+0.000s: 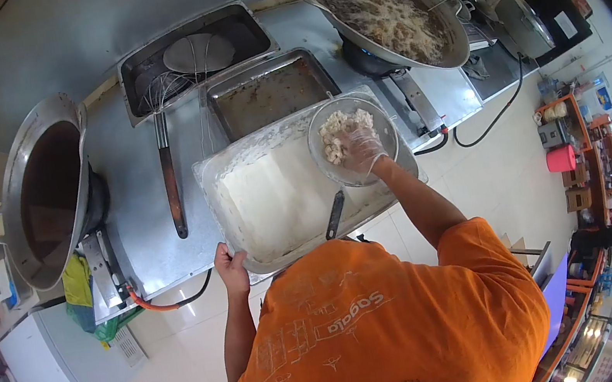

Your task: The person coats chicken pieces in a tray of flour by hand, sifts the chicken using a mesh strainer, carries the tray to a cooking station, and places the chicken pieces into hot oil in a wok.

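Note:
My left hand [233, 270] is closed on the near left corner of a large metal tray [307, 252] of white flour [267, 192]. Over the tray's right side rests a round strainer [328, 172] with a black handle [335, 214] pointing toward me. Inside it lie flour-coated pieces [343, 123], whose kind I cannot make out. My right hand [362, 148], in a clear plastic glove, reaches into the strainer and touches these pieces. Its fingers are blurred and partly hidden among them.
A wok of bubbling oil [383, 16] sits on a burner at the back right. Another wok of dark liquid [52, 195] stands left. Behind the tray are a shallow greasy pan [269, 98], a wire skimmer with wooden handle [170, 179] and a black-lined pan [253, 34].

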Available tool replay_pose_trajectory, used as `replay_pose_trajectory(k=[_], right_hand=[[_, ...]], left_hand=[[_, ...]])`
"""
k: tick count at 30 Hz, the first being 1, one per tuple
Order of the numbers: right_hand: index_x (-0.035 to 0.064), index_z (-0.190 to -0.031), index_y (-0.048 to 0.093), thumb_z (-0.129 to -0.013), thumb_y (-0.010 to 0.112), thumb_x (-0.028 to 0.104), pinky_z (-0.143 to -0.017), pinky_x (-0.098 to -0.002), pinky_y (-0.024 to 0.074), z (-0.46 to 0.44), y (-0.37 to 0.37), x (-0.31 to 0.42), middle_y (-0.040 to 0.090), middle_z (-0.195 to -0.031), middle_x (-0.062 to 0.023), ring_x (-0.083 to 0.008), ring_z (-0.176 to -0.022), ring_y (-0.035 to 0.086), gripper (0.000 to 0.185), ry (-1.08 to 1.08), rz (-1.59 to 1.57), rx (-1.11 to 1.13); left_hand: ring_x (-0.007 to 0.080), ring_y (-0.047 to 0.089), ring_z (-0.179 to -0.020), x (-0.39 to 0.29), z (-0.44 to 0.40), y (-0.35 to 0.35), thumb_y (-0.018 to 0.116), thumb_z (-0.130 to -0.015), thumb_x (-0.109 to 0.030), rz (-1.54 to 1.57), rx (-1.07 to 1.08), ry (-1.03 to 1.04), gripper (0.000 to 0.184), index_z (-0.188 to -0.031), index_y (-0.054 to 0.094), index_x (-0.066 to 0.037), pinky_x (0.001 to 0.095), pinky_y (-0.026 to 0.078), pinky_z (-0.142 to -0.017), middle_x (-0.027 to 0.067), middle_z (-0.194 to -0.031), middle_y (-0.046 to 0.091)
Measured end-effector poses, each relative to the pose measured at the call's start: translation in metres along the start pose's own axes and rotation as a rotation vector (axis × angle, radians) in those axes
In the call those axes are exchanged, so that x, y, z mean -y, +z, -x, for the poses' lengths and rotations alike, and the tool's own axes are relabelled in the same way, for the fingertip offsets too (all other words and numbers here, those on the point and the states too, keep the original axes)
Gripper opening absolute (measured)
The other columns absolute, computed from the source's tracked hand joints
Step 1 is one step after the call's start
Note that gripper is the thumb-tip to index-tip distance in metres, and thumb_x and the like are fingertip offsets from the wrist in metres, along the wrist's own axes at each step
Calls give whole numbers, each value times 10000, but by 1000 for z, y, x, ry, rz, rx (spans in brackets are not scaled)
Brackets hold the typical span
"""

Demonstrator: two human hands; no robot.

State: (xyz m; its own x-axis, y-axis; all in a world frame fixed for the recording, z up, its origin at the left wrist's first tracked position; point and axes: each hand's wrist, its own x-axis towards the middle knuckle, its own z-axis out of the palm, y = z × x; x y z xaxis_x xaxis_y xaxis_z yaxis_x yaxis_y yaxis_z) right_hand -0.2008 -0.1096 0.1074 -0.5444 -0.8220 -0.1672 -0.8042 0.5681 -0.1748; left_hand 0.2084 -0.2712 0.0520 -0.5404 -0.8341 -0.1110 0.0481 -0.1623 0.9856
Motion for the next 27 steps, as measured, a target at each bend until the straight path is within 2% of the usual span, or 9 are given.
replay_pose_trajectory(k=[5, 8, 11, 15, 20, 23, 26, 27], right_hand=[[98, -1364, 508, -772, 704, 279, -1038, -404, 438, -29, 33, -41, 580, -1285, -236, -344, -1215, 560, 649, -157, 37, -172], [21, -1365, 502, -755, 734, 293, -998, -365, 458, -11, -13, -62, 608, -1244, -240, -302, -1163, 596, 707, -22, -610, 20], [-10, -1396, 474, -744, 743, 306, -969, -342, 465, -5, -40, -77, 602, -1269, -230, -297, -1128, 610, 772, 130, -635, -26], [-26, -1435, 428, -748, 712, 272, -948, -334, 471, 41, -129, -27, 604, -1253, -223, -285, -1122, 605, 800, 219, -595, 11], [-34, -1442, 420, -741, 711, 231, -928, -335, 481, 62, -166, -6, 613, -1202, -208, -266, -1053, 610, 804, 254, -704, -22], [-36, -1442, 420, -728, 719, 216, -950, -327, 468, 75, -199, 16, 602, -1222, -220, -261, -1067, 606, 814, 271, -710, 70], [-30, -1436, 430, -724, 719, 199, -957, -314, 459, 79, -214, 18, 616, -1203, -203, -254, -1079, 604, 803, 228, -729, 103], [-14, -1431, 441, -712, 717, 193, -921, -313, 468, 80, -218, 17, 622, -1175, -189, -249, -1045, 607, 797, 206, -679, 51]], left_hand=[[86, 483, -730, 8, -3, -1, 548, -756, 52, 6, -7, 45, 171, -782, 448, -84, 241, 406, -694, -18, -762, 514], [59, 365, -631, -9, -1, 11, 568, -738, 61, 30, -54, 54, 232, -717, 403, -101, 230, 319, -583, -57, -678, 396], [58, 374, -633, -6, -2, 10, 561, -741, 66, 65, -40, 45, 229, -728, 406, -101, 228, 327, -588, -58, -680, 399], [55, 384, -639, -7, -2, 12, 556, -744, 71, 61, -40, 50, 229, -737, 405, -101, 225, 334, -594, -59, -684, 403], [53, 379, -648, -20, 1, 18, 556, -741, 71, 58, -43, 56, 236, -730, 397, -103, 224, 328, -595, -59, -689, 401], [56, 365, -642, -12, -2, 14, 562, -737, 66, 46, -45, 44, 238, -723, 395, -103, 226, 319, -591, -58, -686, 392], [59, 352, -637, -9, -2, 13, 566, -735, 60, 35, -56, 57, 241, -718, 392, -106, 227, 312, -587, -57, -681, 386], [60, 350, -637, -9, -2, 14, 567, -734, 60, 29, -58, 58, 243, -718, 391, -107, 228, 311, -587, -57, -679, 384]])
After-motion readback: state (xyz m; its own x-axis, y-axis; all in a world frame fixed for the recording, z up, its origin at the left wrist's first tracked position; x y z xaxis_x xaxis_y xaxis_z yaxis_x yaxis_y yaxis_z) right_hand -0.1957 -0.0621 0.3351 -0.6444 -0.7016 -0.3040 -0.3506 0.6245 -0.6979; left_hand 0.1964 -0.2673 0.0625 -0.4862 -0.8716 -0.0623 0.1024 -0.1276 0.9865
